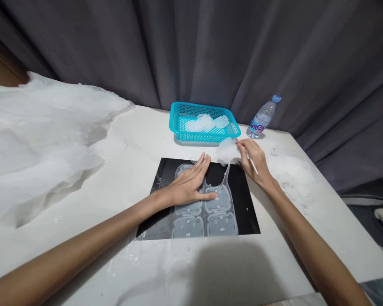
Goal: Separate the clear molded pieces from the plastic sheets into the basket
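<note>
My left hand (191, 180) lies flat with fingers apart on a clear plastic sheet of molded, rounded-square shapes (219, 225), pressing it onto a black rectangular mat (249, 212). Beyond the mat's far right edge, my right hand (254, 159) is closed in a pinch, with a thin white stick (252, 163) held between the fingers. At its fingertips is a cloudy, translucent plastic piece (227, 151). A stretched strip of film (227, 173) runs from that piece down to the sheet, beside a gap where the black mat shows.
A turquoise perforated basket (207, 138) holding several translucent pieces (202, 123) stands behind the mat. To its right is a water bottle (261, 119). A large heap of whitish plastic sheets (51, 127) covers the left side; white scraps (293, 172) lie at right. Grey curtains (194, 51) hang behind.
</note>
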`<state>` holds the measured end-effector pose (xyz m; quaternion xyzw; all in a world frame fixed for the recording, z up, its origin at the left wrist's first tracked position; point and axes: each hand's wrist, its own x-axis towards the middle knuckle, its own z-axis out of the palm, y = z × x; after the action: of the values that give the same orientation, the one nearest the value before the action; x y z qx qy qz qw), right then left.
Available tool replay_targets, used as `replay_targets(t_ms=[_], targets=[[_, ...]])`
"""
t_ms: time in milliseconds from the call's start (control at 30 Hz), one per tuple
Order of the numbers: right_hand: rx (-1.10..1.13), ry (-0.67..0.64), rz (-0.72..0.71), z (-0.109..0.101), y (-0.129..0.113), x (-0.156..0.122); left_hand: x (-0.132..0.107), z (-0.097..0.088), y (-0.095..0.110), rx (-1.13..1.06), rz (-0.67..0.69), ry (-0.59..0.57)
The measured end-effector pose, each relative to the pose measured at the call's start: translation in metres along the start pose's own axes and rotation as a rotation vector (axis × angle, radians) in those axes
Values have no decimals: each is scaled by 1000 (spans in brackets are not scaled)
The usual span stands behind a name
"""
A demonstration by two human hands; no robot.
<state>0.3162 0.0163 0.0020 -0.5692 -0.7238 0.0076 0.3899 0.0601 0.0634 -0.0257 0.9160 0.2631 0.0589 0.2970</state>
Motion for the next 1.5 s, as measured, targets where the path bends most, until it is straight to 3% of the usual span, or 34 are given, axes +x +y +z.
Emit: replay_targets(t_ms=[100,267,333,400,500,567,633,767,900,1000,1133,1300,1500], targets=[[28,74,59,-11,-2,10,-2,-1,0,-5,41,69],[170,-12,59,-16,-46,-20,-7,-11,10,-170,-78,503],[288,-105,69,-15,-65,-31,-7,-17,15,-419,-199,445],[414,-256,67,-17,-78,-36,-6,-23,18,-729,-280,238],[544,-441,115,-24,-79,-38,-4,-28,18,-945,-288,85],[529,-416,166,-30,-70,-37,-4,-28,18,-945,-268,86],[416,-292,177,-35,-56,-36,-5,-27,18,-959,-252,80],[258,-119,147,-23,-38,-38,-6,-24,19,-1002,-167,104],[363,-225,143,4,-40,-43,-2,-17,15,-1044,-101,161],[398,-291,251,16,-43,-44,0,-11,11,-1074,-109,162],[436,-282,362,16,-41,-43,1,-6,9,-1070,-114,213],[421,-305,364,11,-35,-40,1,-1,9,-1007,-115,295],[502,-314,359,23,-40,-31,-1,0,11,-742,-30,312]])
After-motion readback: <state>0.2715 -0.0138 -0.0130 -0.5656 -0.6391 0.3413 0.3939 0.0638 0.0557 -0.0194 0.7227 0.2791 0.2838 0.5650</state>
